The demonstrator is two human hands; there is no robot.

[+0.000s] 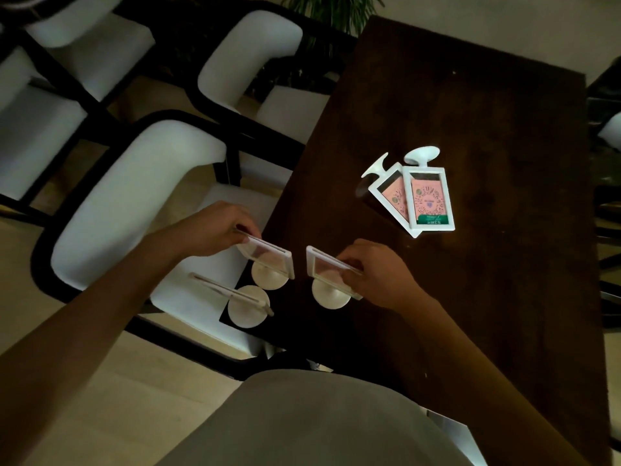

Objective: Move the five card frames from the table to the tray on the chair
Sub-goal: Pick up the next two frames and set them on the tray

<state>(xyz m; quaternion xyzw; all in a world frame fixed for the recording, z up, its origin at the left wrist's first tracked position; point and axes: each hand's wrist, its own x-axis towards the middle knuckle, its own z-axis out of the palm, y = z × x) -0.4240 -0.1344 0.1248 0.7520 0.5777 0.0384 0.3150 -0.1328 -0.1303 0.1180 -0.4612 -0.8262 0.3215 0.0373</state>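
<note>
Card frames, five: one standing on tray (232, 317), two flat on desk (470, 129), one each clamped upright in left hand (205, 230) and right hand (373, 274) fingers, bases down for standing.

A single wide-angle view looks steeply down from the person's head, close above the near edge of the dark worktop (470, 264). The worktop stretches away toward 1 o'clock; the white chair (134, 196) sits at 10 o'clock. Both forearms reach in from the bottom, close to the lens.
</note>
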